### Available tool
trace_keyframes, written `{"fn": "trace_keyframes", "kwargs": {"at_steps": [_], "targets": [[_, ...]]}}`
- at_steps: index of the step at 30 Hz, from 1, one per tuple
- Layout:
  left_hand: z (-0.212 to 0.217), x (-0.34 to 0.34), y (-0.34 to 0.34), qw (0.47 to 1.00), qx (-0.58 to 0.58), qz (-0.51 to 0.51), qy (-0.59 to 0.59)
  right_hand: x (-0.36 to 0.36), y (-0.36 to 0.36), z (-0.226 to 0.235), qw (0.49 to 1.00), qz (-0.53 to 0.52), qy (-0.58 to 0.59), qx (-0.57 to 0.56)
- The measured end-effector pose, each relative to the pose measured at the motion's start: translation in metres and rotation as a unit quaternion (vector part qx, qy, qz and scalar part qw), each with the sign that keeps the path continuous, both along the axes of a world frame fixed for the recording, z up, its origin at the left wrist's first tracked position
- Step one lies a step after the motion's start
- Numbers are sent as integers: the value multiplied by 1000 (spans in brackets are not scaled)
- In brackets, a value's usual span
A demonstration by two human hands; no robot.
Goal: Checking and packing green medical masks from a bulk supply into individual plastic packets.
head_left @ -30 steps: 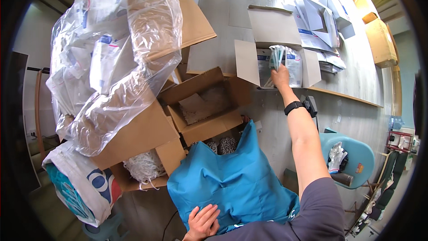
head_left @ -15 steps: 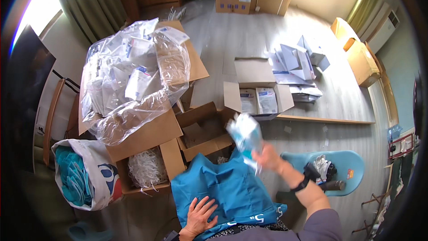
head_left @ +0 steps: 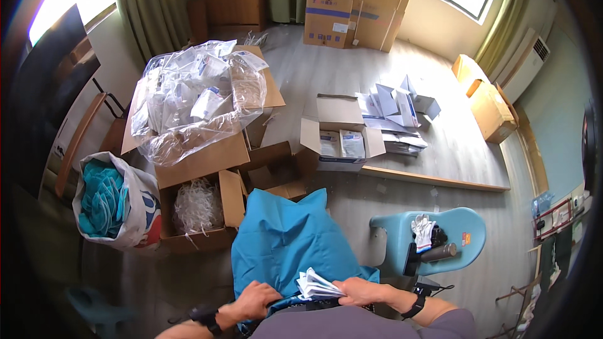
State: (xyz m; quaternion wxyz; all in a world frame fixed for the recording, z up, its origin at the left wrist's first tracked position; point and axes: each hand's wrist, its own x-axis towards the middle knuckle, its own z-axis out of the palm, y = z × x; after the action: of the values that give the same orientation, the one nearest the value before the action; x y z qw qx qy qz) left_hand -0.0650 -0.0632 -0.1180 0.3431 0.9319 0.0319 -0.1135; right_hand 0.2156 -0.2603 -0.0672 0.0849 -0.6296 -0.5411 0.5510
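Note:
A blue cloth (head_left: 286, 232) lies spread over my lap. My right hand (head_left: 363, 292) is closed on a bundle of white folded sheets (head_left: 316, 285) whose edges fan out over the cloth, close to my body. To its left, my left hand (head_left: 254, 299) has its fingers curled round the near edge of the same cloth. Beyond the cloth stands a small open carton (head_left: 339, 111), with white packets (head_left: 352, 144) standing inside. Many similar packets (head_left: 207, 103) fill a large carton lined with clear plastic (head_left: 173, 145) at the far left.
At left, a white bag (head_left: 144, 198) holds teal folded pieces (head_left: 100, 201), beside a carton of shredded paper (head_left: 198, 207). A blue plastic stool (head_left: 466, 229) at right carries white gloves (head_left: 424, 231) and a flask (head_left: 440, 252). A raised floor edge (head_left: 440, 180) runs ahead; flattened cartons (head_left: 402, 107) lie on it.
My right hand has come down from above the cloth's far right to my lap, still holding a bundle. My left hand, earlier flat on the cloth, now grips its edge. The view has shifted.

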Motion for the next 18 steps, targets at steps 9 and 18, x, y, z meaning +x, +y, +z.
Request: {"fn": "trace_keyframes", "kwargs": {"at_steps": [9, 18], "targets": [[-46, 111, -50, 978, -58, 107, -172, 70, -11, 68, 945, -256, -99, 181], [-21, 83, -66, 917, -397, 28, 31, 23, 69, 64, 947, -203, -198, 154]]}}
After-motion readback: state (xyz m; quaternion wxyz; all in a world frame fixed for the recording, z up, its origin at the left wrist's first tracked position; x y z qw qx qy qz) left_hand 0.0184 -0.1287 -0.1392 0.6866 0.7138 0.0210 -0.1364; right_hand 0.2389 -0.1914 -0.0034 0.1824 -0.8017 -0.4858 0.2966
